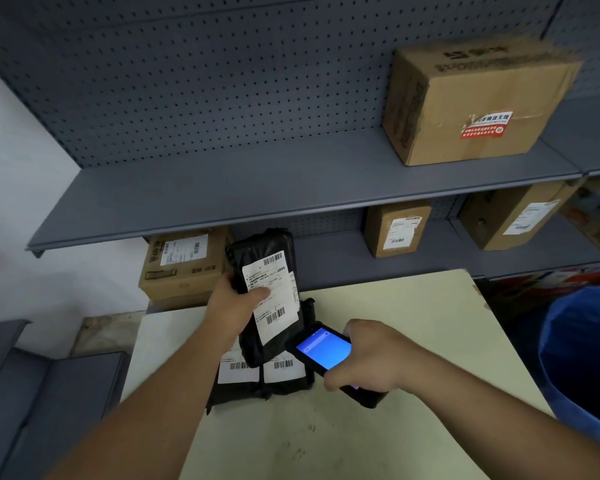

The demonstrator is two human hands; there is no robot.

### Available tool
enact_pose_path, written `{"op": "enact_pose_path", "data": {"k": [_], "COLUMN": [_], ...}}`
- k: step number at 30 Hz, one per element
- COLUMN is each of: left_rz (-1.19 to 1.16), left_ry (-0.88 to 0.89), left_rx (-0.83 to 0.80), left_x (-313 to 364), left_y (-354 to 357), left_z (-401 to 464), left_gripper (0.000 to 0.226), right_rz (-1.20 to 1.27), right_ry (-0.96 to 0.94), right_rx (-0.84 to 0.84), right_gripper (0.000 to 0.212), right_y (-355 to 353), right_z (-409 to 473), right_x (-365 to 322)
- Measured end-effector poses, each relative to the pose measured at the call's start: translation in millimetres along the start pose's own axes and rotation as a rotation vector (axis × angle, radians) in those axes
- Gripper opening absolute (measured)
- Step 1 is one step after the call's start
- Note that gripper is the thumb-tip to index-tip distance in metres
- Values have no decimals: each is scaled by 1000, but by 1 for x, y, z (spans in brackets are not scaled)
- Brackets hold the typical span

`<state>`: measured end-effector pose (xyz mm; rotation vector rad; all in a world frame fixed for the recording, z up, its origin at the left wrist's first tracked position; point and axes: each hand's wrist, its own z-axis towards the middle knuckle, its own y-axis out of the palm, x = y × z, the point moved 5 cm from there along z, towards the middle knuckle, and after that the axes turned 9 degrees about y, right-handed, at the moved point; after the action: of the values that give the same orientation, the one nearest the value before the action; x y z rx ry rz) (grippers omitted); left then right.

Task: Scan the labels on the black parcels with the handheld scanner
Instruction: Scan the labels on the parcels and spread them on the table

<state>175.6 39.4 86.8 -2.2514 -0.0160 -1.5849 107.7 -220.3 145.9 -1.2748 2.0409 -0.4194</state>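
Observation:
My left hand point(234, 303) holds a black parcel point(260, 251) upright above the table, thumb pressed on its white barcode label point(274, 296). My right hand point(371, 358) grips the handheld scanner point(326, 349), whose blue screen is lit; its top end sits just below and right of the held parcel's label. Two more black parcels point(267, 386) lie flat side by side on the cream table point(395, 323) beneath the held one, each showing a white barcode label.
Grey pegboard shelving point(257, 188) rises behind the table. A large cardboard box point(475, 102) stands on the upper shelf; several labelled boxes point(395, 226) sit on the lower shelf. A blue bin point(586, 358) stands at the right, grey shelf boards at the lower left.

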Motion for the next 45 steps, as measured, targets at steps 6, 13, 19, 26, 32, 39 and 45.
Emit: {"op": "enact_pose_path", "data": {"k": [6,13,19,26,32,39,45], "left_rz": [-21,-35,-25,-31,-43,-37,-61], "left_ry": [18,6,12,8,0,-2,-38], "left_rx": [-4,-13,-3,-17,-6,-58,-86], "left_x": [2,-2,-4,-8,-14,-23,-36], "left_y": [-7,-10,-13,-12,-7,17,54], "left_z": [-1,-4,-4,-6,-5,-1,-2], "left_gripper": [46,44,44,50,46,40,31], "right_rz": [0,-12,-27,-13,-1,21,57], "right_ry": [-4,-3,-7,5,11,46,92], "right_rx": [6,39,28,16,14,23,46], "right_gripper": [54,53,52,52,54,54,54], "right_y": [3,4,9,11,10,5,-2], "right_z": [-3,-5,-7,-7,-4,2,9], "right_x": [-3,-4,-6,-2,3,25,56]}}
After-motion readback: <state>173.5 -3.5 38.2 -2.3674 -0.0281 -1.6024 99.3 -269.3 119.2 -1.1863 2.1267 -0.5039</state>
